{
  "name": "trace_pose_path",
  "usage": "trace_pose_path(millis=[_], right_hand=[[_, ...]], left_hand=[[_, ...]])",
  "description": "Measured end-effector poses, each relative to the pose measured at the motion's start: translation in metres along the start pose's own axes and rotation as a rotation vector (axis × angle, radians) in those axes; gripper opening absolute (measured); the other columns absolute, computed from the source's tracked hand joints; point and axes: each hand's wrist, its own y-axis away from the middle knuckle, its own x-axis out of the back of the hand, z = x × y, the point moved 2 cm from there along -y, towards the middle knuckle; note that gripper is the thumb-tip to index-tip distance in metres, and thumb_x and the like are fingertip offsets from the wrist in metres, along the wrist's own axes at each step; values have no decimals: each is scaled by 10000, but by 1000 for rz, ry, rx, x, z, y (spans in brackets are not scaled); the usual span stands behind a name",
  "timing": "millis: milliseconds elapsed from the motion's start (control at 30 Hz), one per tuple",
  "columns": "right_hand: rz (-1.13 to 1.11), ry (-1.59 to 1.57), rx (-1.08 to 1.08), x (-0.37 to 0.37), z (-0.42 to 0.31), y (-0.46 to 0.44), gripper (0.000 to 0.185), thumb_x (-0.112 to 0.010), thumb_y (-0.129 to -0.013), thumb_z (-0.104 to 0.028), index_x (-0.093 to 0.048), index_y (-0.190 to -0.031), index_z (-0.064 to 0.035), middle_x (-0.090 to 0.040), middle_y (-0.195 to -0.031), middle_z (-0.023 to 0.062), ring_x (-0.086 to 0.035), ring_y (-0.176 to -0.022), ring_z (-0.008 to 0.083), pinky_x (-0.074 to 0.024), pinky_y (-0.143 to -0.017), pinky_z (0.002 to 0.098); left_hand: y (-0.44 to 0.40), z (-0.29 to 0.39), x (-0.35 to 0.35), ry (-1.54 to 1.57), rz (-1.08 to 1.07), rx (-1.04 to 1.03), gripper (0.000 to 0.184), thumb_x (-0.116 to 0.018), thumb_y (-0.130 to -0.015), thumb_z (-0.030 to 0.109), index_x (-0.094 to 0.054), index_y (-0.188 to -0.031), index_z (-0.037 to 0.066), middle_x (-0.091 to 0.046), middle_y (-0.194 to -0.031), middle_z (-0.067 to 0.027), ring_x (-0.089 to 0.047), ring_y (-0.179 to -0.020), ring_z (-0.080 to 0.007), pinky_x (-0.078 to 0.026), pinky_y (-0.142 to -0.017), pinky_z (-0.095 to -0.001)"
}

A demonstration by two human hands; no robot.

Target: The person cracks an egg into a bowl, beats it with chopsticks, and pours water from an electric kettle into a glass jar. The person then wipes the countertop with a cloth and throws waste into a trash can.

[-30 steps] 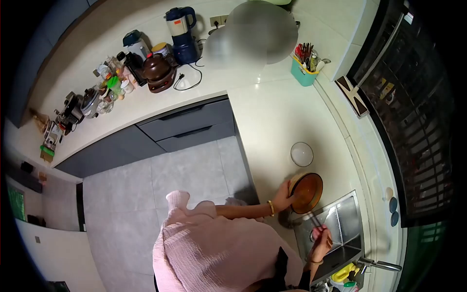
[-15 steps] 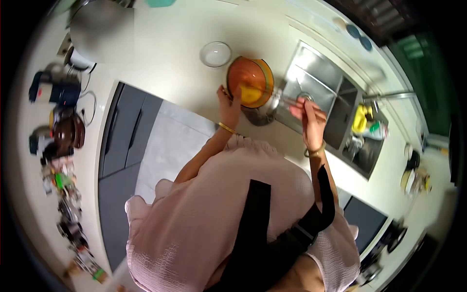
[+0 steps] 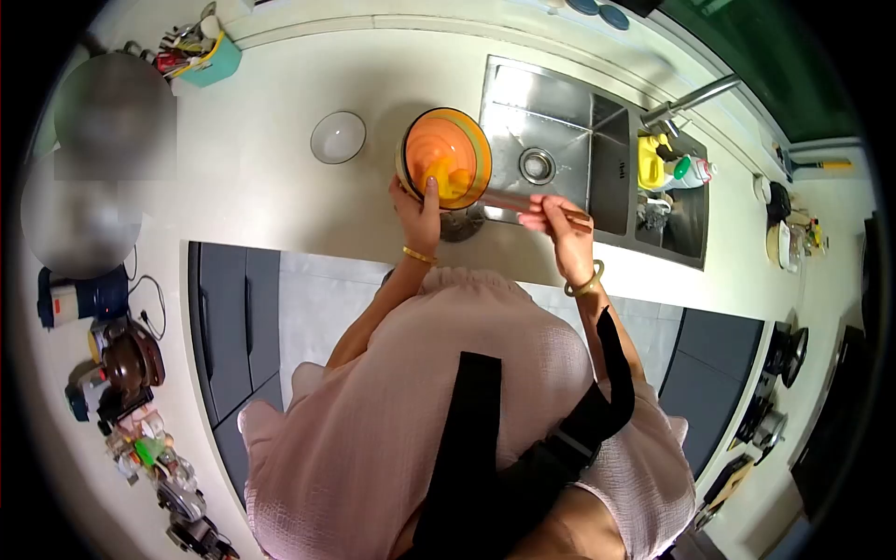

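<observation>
My left hand [image 3: 418, 213] grips the near left rim of an orange bowl [image 3: 439, 140], thumb over its edge. The bowl is tilted so its inside faces me. Glossy yellow food [image 3: 450, 179], whose kind I cannot make out, lies in its lower part. In my closed right hand [image 3: 560, 229] is a pair of brown chopsticks [image 3: 581, 220]; their blurred tips point left, close to the bowl's lower right rim. Partly hidden beneath the orange bowl, a clear or shiny container [image 3: 461, 224] stands near the counter's front edge.
A small white bowl [image 3: 338, 137] sits on the pale counter [image 3: 271, 201] to the left. To the right is a steel sink [image 3: 607, 159] with a faucet [image 3: 691, 101] and a yellow bottle [image 3: 651, 163]. A teal utensil holder [image 3: 213, 63] stands at the back left.
My view has turned and shifted, so the counter and sink appear rotated. The chopsticks, over the bowl before, now have their tips near its right rim. The left hand keeps hold of the bowl.
</observation>
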Motion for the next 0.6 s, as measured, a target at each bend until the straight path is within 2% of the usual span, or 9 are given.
trace_pose_path(millis=[33,100,200,300,367,433,500,567,600], right_hand=[[-34,-47,-16,-2,-2,5,246,-437,-851,-151,-518,-915,73,-577,-811,133,-591,-721,180,-478,-670,243],[181,-136,92,8,2,3,241,-443,-849,-147,-523,-916,70,-584,-787,145,-598,-692,192,-501,-650,262],[94,-68,3,7,5,14,232,-445,-848,-143,-525,-913,65,-583,-786,140,-596,-707,190,-491,-657,255],[275,-210,90,13,6,16,230,-449,-845,-140,-520,-910,69,-579,-812,150,-597,-702,198,-496,-644,263],[293,-81,112,17,8,20,223,-443,-846,-135,-518,-902,68,-574,-838,146,-595,-701,194,-495,-643,262],[158,-108,13,13,3,31,221,-440,-849,-137,-519,-902,62,-573,-837,135,-589,-702,179,-485,-658,251],[354,-87,146,21,5,26,236,-446,-849,-147,-520,-918,66,-578,-813,124,-587,-704,174,-486,-649,246],[224,-7,23,22,9,32,235,-443,-851,-146,-522,-926,62,-580,-809,117,-586,-705,163,-483,-656,243],[139,-8,19,14,2,37,236,-439,-853,-151,-525,-935,53,-582,-802,113,-584,-708,151,-475,-677,237]], left_hand=[[-1,-3,-1,-19,0,-19,511,-489,-827,185,-194,-1165,-61,-378,-1099,-156,-414,-990,-179,-353,-844,-264],[0,-7,-5,-36,-21,-28,509,-485,-829,180,-193,-1167,-64,-379,-1099,-155,-415,-989,-176,-353,-845,-267],[2,-1,-16,-32,-76,-49,497,-476,-833,170,-197,-1171,-65,-379,-1106,-148,-416,-991,-175,-350,-847,-272],[9,5,-23,90,-100,190,496,-478,-832,166,-200,-1172,-64,-374,-1115,-142,-406,-1004,-180,-318,-875,-284],[7,-10,-21,-17,-147,-2,500,-480,-831,164,-199,-1174,-65,-372,-1115,-140,-403,-1005,-181,-323,-869,-288],[6,-10,-22,-33,-154,3,504,-483,-828,161,-197,-1175,-67,-370,-1116,-142,-402,-1005,-183,-323,-868,-292],[5,-18,-20,-51,-164,14,508,-485,-826,158,-195,-1177,-68,-367,-1117,-144,-401,-1004,-185,-322,-867,-295],[3,-32,-19,-209,-185,-253,484,-452,-845,225,-195,-1172,-23,-419,-1006,-94,-473,-769,-99,-429,-501,-176],[2,-30,-20,-208,-190,-255,484,-452,-845,225,-195,-1172,-23,-419,-1006,-94,-473,-769,-99,-429,-501,-176]])
